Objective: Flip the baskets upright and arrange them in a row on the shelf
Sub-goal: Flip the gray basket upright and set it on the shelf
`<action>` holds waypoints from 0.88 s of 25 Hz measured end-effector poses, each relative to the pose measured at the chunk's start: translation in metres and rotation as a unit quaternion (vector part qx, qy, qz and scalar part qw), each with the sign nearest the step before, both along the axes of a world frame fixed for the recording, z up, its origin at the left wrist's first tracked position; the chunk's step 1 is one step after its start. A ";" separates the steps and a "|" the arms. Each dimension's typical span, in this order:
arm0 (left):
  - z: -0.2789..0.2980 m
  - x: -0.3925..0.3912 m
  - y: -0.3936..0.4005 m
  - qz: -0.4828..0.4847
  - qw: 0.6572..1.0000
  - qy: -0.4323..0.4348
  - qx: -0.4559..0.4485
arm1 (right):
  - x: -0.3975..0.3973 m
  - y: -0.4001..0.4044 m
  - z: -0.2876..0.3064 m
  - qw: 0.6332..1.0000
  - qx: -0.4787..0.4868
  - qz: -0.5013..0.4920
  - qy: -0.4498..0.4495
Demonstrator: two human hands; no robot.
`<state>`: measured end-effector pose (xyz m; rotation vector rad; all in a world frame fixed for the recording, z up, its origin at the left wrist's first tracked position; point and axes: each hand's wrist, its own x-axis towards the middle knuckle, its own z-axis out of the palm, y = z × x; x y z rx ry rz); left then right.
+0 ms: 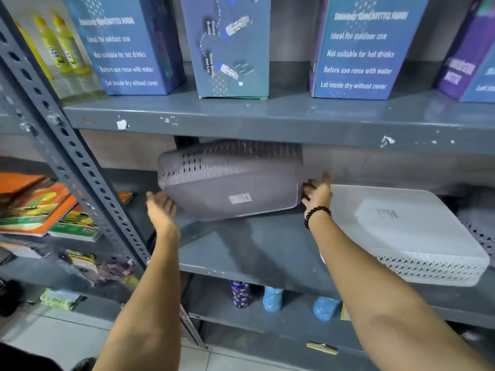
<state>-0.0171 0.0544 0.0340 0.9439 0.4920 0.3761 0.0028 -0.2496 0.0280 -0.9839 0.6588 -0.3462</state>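
Observation:
A grey perforated basket (230, 180) is tilted in the air above the middle shelf (257, 253), its flat base with a white label facing me. My left hand (160, 207) cups its lower left corner. My right hand (317, 192), a black bead bracelet on the wrist, grips its right edge. A white basket (407, 231) lies upside down on the same shelf to the right, partly behind my right forearm. Another perforated basket (482, 236) shows at the far right edge, mostly cut off.
The upper shelf (267, 119) hangs low over the grey basket and carries blue bottle boxes (356, 46). A slotted grey upright (69, 145) stands at left, with notebooks (40, 207) beyond it. Bottles (241, 293) stand on the shelf below.

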 end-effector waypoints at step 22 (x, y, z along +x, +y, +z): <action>-0.013 -0.022 -0.020 -0.031 0.881 0.209 0.424 | -0.035 -0.011 -0.035 0.899 -0.360 0.173 0.180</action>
